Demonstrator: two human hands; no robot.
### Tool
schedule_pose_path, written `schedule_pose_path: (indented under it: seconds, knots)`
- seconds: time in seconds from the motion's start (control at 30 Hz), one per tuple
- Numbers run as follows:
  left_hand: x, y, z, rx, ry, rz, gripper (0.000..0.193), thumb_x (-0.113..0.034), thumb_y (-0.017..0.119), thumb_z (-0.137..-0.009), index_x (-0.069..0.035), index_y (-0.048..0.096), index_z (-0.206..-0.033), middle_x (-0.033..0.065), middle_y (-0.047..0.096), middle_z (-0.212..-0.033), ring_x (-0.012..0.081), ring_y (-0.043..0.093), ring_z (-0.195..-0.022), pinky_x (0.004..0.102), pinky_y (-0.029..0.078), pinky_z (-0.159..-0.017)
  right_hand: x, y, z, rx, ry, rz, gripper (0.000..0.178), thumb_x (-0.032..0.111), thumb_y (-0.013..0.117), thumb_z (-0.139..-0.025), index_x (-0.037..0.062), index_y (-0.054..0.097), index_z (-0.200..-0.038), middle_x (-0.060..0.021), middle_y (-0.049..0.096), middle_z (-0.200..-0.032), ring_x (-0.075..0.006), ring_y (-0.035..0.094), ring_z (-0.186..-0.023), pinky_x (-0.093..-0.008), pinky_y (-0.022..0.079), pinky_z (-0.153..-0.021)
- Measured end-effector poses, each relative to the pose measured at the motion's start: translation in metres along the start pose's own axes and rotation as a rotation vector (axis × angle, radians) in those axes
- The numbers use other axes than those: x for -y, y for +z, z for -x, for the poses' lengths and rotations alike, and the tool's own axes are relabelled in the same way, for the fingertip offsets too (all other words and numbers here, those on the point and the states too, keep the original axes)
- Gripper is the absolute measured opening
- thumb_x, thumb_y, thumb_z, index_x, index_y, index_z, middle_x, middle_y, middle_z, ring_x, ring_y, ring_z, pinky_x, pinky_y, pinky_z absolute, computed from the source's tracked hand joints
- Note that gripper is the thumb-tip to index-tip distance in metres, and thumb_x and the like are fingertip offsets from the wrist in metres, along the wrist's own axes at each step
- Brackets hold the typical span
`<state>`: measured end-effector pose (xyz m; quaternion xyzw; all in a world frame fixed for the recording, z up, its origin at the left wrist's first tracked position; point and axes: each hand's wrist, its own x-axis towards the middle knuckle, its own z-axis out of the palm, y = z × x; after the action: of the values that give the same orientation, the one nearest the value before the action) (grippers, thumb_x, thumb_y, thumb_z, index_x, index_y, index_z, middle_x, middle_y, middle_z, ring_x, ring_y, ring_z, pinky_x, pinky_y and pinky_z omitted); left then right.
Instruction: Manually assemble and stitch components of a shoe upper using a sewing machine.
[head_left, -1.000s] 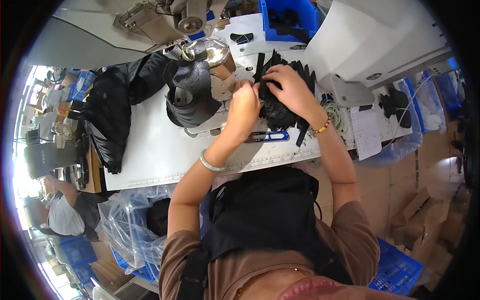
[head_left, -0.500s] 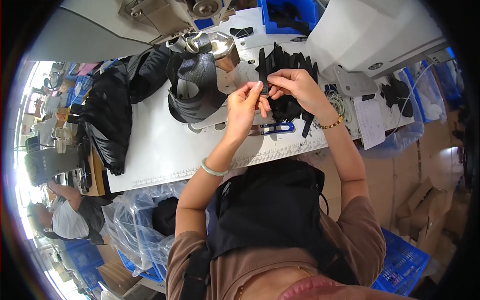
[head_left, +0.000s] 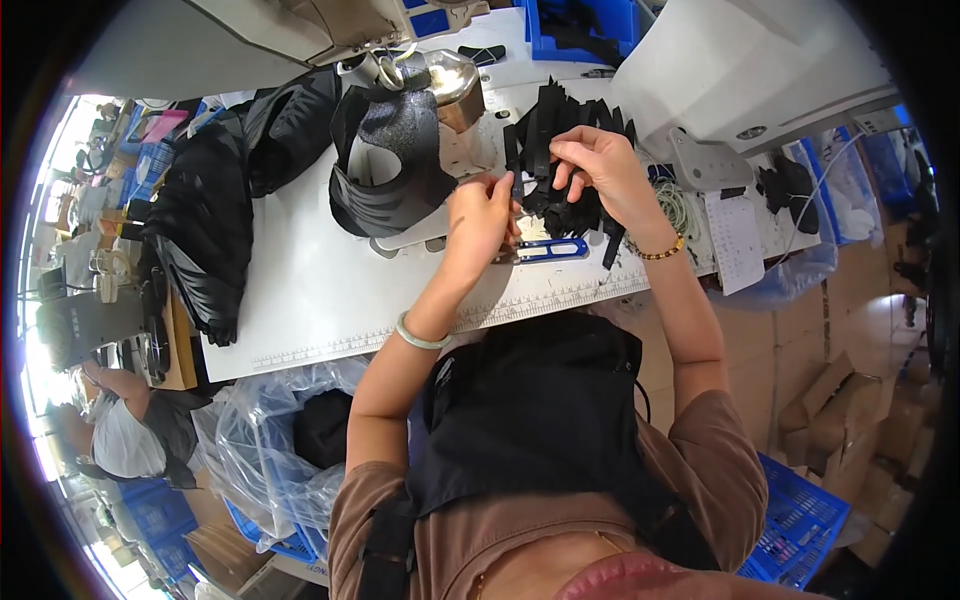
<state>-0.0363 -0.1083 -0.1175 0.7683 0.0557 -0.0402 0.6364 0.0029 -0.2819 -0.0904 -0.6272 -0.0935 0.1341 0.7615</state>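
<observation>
My left hand (head_left: 480,222) is closed, pinching a narrow black strip (head_left: 512,150) that stands up from its fingertips. To its right my right hand (head_left: 608,172) has thumb and forefinger together over a heap of black strips (head_left: 575,205); what lies between those fingertips is hard to make out. Blue-handled thread snips (head_left: 556,250) lie just below the heap, close to my left fingers. Left of my left hand, a curved black shoe upper (head_left: 395,185) rests by the sewing machine's metal post (head_left: 458,88).
More black uppers (head_left: 198,225) are stacked at the table's left. A white machine body (head_left: 750,75) stands at the right, beside coiled pale cord (head_left: 680,212) and a paper sheet (head_left: 735,240). A blue bin (head_left: 582,45) sits at the back. A printed ruler (head_left: 400,338) edges the white table.
My hands have moved apart. The left, with a black strip, has shifted slightly left and down; the right has come away from that strip to the heap.
</observation>
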Motion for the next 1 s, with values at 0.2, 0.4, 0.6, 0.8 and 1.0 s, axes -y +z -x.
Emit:
schedule_pose_path:
  seconds: [0.2, 0.4, 0.6, 0.8, 1.0]
  knots:
    - [0.0, -0.007, 0.023, -0.286, 0.537, -0.679, 0.013, -0.009, 0.055, -0.087, 0.003, 0.061, -0.089, 0.015, 0.059, -0.079, 0.0273, 0.062, -0.071, 0.0338, 0.049, -0.057, 0.021, 0.003, 0.019, 0.121, 0.063, -0.022, 0.013, 0.011, 0.056, -0.087, -0.001, 0.057, -0.09, -0.0058, 0.059, -0.072, -0.0128, 0.062, -0.055, -0.0204, 0.048, -0.04]
    - [-0.052, -0.016, 0.043, -0.244, 1.107, -0.571, 0.032, 0.004, 0.066, -0.073, -0.006, 0.064, -0.103, 0.0069, 0.056, -0.101, 0.0209, 0.055, -0.075, 0.0297, 0.046, -0.056, 0.043, 0.018, 0.047, 0.24, 0.057, 0.0, 0.012, 0.008, 0.055, -0.088, -0.0032, 0.055, -0.09, -0.0085, 0.059, -0.078, -0.018, 0.067, -0.068, -0.0243, 0.056, -0.058]
    - [-0.053, -0.021, 0.046, -0.1, 0.889, -0.218, 0.026, 0.003, 0.065, -0.077, -0.005, 0.066, -0.101, 0.0059, 0.059, -0.097, 0.0116, 0.056, -0.072, 0.0211, 0.046, -0.057, 0.053, 0.042, 0.066, 0.136, -0.124, 0.042, 0.012, 0.006, 0.057, -0.088, -0.0042, 0.055, -0.093, -0.0081, 0.061, -0.078, -0.0157, 0.066, -0.07, -0.0239, 0.056, -0.062]
    - [-0.058, -0.02, 0.057, 0.045, 0.5, 0.31, 0.022, 0.004, 0.059, -0.083, 0.001, 0.064, -0.105, 0.0057, 0.059, -0.094, 0.006, 0.054, -0.074, 0.0199, 0.047, -0.064, 0.037, 0.058, 0.064, 0.016, -0.266, 0.031, 0.011, 0.002, 0.057, -0.088, -0.0044, 0.053, -0.095, -0.0086, 0.063, -0.081, -0.0126, 0.065, -0.071, -0.023, 0.055, -0.063]
    - [-0.051, -0.022, 0.056, -0.043, 0.56, 0.224, 0.02, 0.005, 0.058, -0.083, 0.003, 0.064, -0.102, 0.0064, 0.061, -0.095, 0.0079, 0.057, -0.08, 0.0199, 0.047, -0.069, 0.027, 0.068, 0.057, 0.019, -0.314, 0.014, 0.008, 0.001, 0.056, -0.088, -0.0041, 0.052, -0.093, -0.0075, 0.062, -0.08, -0.0119, 0.065, -0.07, -0.0228, 0.055, -0.062]
